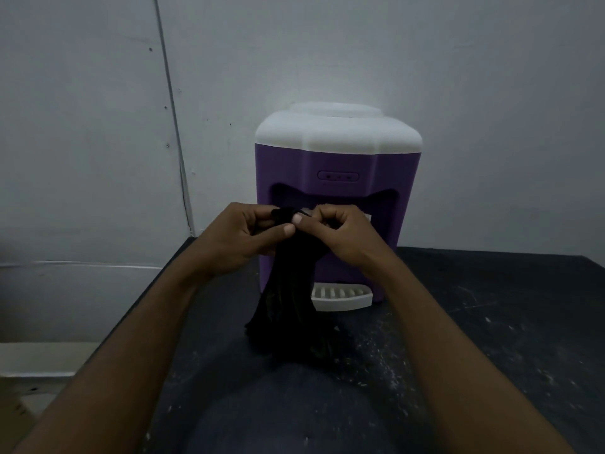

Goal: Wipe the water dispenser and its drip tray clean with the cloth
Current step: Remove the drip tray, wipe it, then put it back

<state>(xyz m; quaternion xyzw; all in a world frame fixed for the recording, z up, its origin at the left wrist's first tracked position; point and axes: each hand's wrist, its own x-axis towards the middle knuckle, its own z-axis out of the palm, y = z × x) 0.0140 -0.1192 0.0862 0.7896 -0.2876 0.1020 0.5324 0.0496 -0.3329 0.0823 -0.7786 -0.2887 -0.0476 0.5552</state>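
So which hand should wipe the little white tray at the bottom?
Probably the right hand. It pinches the top of the hanging black cloth just above the white slotted drip tray of the purple-and-white water dispenser. The left hand pinches the cloth too, but sits by the dispenser's left edge.

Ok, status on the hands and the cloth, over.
Both left hand and right hand pinching cloth top. It hangs to table, before dispenser. Partly hides drip tray.

The cloth (288,290) hides part of the drip tray (343,295); left hand (235,239) and right hand (347,234) mask the dispenser (337,158) recess.
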